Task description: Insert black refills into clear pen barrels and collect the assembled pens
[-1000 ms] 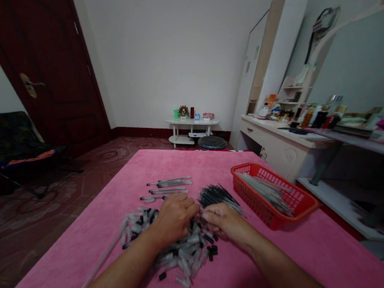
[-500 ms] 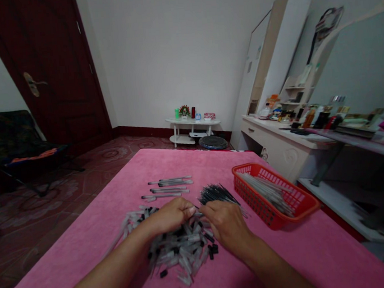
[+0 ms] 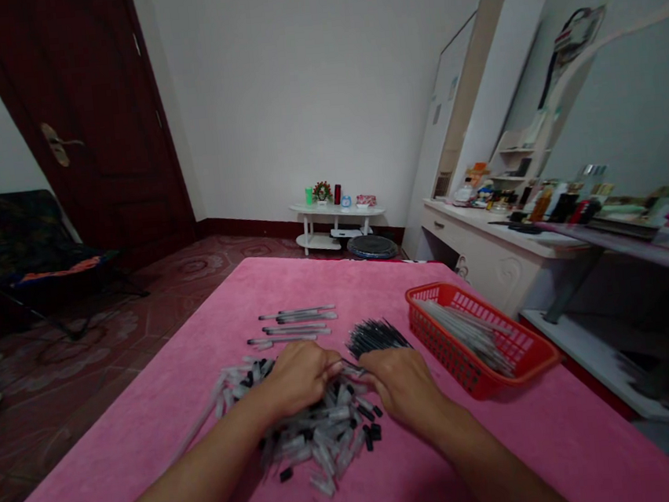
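My left hand (image 3: 304, 376) and my right hand (image 3: 403, 378) are both closed, thumbs and fingers pinched on a thin dark pen refill (image 3: 351, 363) that spans the small gap between them. Its ends are hidden in the fingers. Under and in front of my hands lies a heap of clear pen caps and small black plugs (image 3: 323, 441). Just beyond my right hand is a bundle of black-filled refills (image 3: 375, 335). Several assembled pens (image 3: 298, 329) lie in a loose row past my left hand.
A red plastic basket (image 3: 482, 379) with clear pen barrels (image 3: 467, 337) stands on the right of the pink-covered table (image 3: 215, 483). A white dresser (image 3: 488, 252) with bottles is beyond it. A folding chair (image 3: 20, 250) stands by the door at left.
My hands have drawn slightly apart, the right one shifting a little to the right, so more of the dark refill shows between them. The heap and basket stay put.
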{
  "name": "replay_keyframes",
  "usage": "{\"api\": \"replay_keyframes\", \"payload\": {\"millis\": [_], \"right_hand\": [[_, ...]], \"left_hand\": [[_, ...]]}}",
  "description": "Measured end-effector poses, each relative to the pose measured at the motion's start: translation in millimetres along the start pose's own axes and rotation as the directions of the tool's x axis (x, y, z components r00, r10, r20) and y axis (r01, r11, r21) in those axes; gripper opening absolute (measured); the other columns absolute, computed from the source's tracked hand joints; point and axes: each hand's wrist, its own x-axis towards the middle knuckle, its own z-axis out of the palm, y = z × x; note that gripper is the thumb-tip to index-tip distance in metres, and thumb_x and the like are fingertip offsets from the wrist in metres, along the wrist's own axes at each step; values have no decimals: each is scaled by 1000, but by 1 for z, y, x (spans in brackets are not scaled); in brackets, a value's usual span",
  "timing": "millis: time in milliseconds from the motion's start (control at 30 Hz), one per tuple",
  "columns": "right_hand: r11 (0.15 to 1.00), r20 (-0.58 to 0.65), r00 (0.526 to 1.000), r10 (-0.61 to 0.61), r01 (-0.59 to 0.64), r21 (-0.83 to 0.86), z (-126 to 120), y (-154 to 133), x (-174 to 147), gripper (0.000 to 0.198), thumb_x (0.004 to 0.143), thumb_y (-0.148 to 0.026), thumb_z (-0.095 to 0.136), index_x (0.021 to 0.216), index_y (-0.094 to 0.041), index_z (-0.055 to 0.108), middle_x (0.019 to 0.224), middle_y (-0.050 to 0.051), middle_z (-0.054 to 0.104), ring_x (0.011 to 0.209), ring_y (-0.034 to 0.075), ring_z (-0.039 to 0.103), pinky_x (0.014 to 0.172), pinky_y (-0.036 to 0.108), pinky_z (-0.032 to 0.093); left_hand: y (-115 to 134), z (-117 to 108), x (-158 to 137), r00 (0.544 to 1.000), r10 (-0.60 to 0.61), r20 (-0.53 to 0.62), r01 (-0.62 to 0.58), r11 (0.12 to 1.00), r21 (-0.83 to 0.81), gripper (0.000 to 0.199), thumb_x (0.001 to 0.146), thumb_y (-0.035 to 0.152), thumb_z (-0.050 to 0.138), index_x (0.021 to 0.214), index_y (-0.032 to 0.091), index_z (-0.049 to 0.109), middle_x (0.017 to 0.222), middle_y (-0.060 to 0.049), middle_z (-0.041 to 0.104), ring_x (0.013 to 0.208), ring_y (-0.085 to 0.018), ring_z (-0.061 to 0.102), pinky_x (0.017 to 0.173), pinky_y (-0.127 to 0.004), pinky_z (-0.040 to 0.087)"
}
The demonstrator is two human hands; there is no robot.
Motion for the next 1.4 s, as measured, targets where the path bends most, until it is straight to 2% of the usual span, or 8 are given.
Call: {"api": "replay_keyframes", "payload": {"millis": [100,200,300,433,567,800,1233,1400], "right_hand": [[1000,-35,999,-7,7,0,-3,-2,-1,14,83,-22,52,75,-18,62,76,4,66,75,16,58,62,23,30],[991,-10,1000,-28,29,129,5,-9,-3,14,83,-23,53,77,-19,65,80,3,67,77,15,59,66,21,33],[964,17,998,-58,52,261,16,-22,-5,12,80,-22,58,85,-21,68,86,2,68,81,15,60,70,21,37],[928,-15,1000,-16,21,373,21,-33,-7,22,74,-24,64,96,-23,67,92,2,66,80,15,59,68,22,38],[880,-86,986,145,-89,467,28,-24,-3,15,79,-29,57,71,-17,63,67,-1,59,63,12,54,57,21,35],[553,56,948,312,-229,801,36,-8,5,34,86,-43,41,65,-18,49,47,-5,47,34,8,40,36,19,27],[610,-19,929,370,-227,759,36,-6,4,32,82,-36,46,61,-15,58,51,0,55,43,11,48,43,21,34],[656,-114,919,378,-179,733,36,-4,4,11,71,-25,60,74,-15,62,68,1,63,61,14,56,54,22,41]], "left_hand": [[-18,2,8,977,-156,-145,86,912,-402,33,86,37,40,62,17,50,51,2,44,49,-12,41,51,-23,26],[-29,4,17,910,-346,-228,-17,519,-854,27,86,42,42,77,17,50,55,4,48,50,-11,46,54,-22,35],[-29,5,19,901,-406,-150,-116,108,-987,17,80,31,57,87,18,47,80,-2,63,69,-13,61,70,-27,46],[-23,6,16,899,-436,-44,-108,-123,-986,13,79,15,58,84,16,45,109,-10,63,96,-21,64,86,-36,48],[-17,10,16,896,-444,7,-96,-210,-973,10,82,9,53,86,15,46,109,-12,63,103,-22,62,90,-38,47],[-7,17,15,901,-431,53,-42,-207,-977,12,82,11,54,90,16,45,105,-11,65,102,-25,62,89,-42,48],[-5,21,14,911,-413,0,-74,-163,-984,22,76,20,64,88,17,45,101,-10,67,101,-26,63,88,-43,48],[-6,23,14,909,-416,-13,-81,-145,-986,26,74,22,67,88,17,46,101,-11,67,101,-27,63,87,-43,48]]}}
